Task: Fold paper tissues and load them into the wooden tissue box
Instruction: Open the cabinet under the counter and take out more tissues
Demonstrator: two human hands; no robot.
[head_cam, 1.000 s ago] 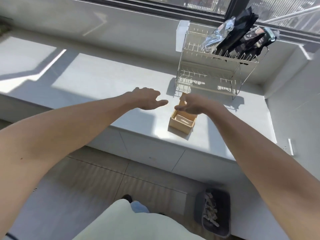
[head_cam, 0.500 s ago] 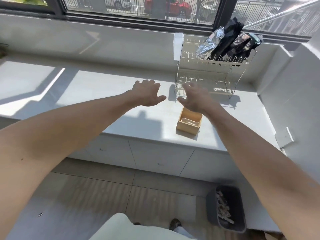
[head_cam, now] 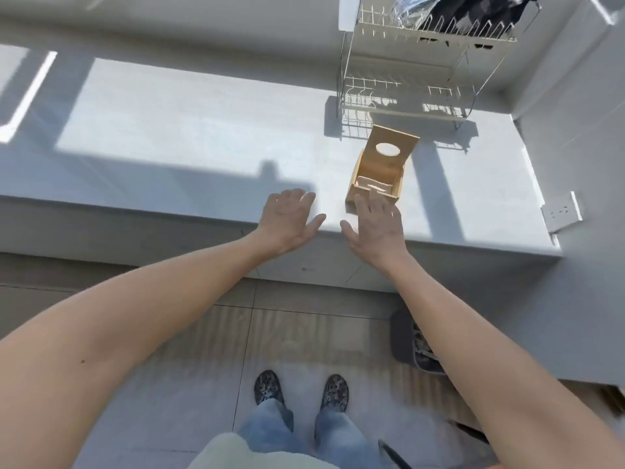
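The wooden tissue box stands on the pale tabletop, close to the tabletop's front edge and just in front of the white wire rack. Its lid, with a round hole in it, is tipped up and leans back toward the rack, so the box is open. Inside, near its front wall, lies a pale folded tissue, partly shaded.

The right hand hovers flat, palm down, just in front of the box; its fingers are spread apart, hold nothing, and overlap the box's front wall in the view, though whether they touch it cannot be told. The left hand is to the left of the box, over the tabletop's front edge, also flat with fingers apart and empty. The two thumbs point toward each other with a gap between them.

Left of the box the tabletop runs wide and bare, striped with sun and shadow. Right of the box a bare strip reaches a side wall carrying a white socket plate. The rack's upper tier holds dark and silvery packets.

Below the box, on the tiled floor, a dark bin holds pale scraps, and the person's patterned shoes stand back from the tabletop's front edge.
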